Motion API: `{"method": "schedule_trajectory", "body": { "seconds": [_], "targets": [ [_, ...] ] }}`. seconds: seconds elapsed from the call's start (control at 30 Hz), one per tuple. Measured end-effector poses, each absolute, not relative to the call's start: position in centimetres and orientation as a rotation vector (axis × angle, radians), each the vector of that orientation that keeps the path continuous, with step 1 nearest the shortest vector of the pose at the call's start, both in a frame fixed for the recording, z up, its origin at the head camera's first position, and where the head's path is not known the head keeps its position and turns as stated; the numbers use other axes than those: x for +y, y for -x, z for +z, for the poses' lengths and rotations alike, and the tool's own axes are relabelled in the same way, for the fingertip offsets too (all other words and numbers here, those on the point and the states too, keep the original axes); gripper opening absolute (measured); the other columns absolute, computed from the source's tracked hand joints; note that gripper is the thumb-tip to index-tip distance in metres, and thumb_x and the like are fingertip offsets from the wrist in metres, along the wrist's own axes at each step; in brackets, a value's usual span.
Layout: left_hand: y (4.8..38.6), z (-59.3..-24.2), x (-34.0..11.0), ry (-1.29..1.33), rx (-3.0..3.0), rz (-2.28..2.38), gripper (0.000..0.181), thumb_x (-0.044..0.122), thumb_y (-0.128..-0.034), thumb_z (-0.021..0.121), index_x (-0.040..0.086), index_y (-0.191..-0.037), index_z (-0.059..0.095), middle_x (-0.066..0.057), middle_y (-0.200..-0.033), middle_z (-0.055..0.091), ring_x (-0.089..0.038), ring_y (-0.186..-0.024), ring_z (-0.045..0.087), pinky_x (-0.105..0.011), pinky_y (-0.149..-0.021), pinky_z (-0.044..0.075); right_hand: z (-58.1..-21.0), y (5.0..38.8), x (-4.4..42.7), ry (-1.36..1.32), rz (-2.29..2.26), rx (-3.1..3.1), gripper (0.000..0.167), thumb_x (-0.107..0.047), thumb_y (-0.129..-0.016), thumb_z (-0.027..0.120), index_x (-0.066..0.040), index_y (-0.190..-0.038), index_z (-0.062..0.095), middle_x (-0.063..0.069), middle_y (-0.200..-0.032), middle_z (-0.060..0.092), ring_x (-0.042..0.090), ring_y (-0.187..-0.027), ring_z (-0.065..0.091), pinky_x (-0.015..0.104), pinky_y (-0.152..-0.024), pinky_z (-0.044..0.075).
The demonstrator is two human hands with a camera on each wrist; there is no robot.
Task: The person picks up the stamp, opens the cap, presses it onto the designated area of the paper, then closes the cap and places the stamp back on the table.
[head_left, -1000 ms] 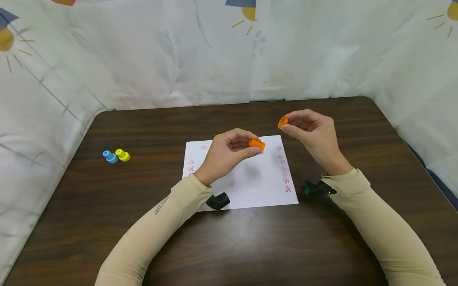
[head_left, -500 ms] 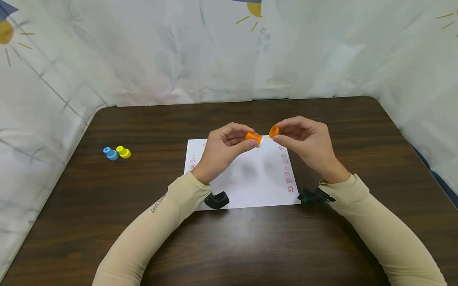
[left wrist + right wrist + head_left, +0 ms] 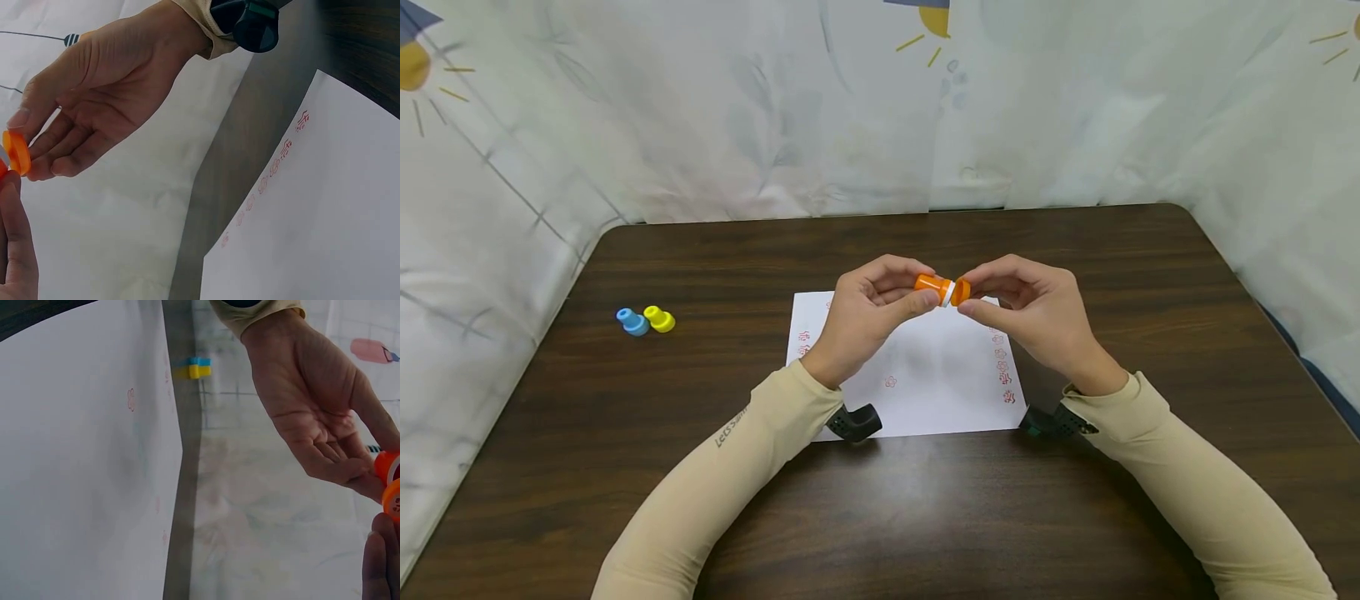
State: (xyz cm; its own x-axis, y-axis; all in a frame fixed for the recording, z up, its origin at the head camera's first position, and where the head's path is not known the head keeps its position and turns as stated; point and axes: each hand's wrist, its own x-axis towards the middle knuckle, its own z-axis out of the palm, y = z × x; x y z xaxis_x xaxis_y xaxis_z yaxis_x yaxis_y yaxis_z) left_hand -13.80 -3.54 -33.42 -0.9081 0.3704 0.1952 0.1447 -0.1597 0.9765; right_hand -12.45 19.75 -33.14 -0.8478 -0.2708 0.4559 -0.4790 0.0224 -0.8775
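Above the paper, the left hand pinches a small orange stamp body with a white ring at its right end. The right hand pinches an orange cap right beside that end; whether the cap touches the ring I cannot tell. In the left wrist view the cap is between the thumb and fingers of the right hand. The right wrist view has the left hand around the body, with the cap close to it.
A blue stamp and a yellow stamp stand side by side at the left of the dark table. Red prints mark the paper's side edges and a spot inside. A pale patterned curtain hangs behind the table.
The right hand has moved left and down with the cap, from well apart to right beside the stamp body. The left hand has shifted slightly left and up with the body.
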Motion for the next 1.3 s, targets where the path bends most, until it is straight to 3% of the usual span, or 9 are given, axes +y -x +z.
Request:
{"method": "schedule_trajectory", "body": {
  "seconds": [0.63,1.3],
  "targets": [
    [13.79,-33.6,-3.38,-0.602,1.972,2.192,0.028,0.002,-0.0904,0.077,0.003,-0.117,0.069,-0.006,-0.109,0.076,-0.017,-0.097,0.077,-0.035,-0.095,0.063,-33.02,12.12,19.34,-0.83,1.875,-2.132,0.031,0.015,-0.077,0.081,0.01,-0.107,0.071,-0.006,-0.101,0.078,0.012,-0.09,0.074,0.022,-0.084,0.063],
    [13.85,-34.17,-3.1,-0.616,2.021,2.185,0.027,0.004,-0.089,0.08,0.005,-0.115,0.07,-0.007,-0.108,0.076,-0.019,-0.097,0.076,-0.034,-0.092,0.064,-33.55,12.31,19.11,-0.816,1.827,-2.14,0.028,0.012,-0.079,0.082,0.007,-0.104,0.073,-0.007,-0.099,0.077,0.011,-0.089,0.073,0.022,-0.083,0.063]
  ]
}}
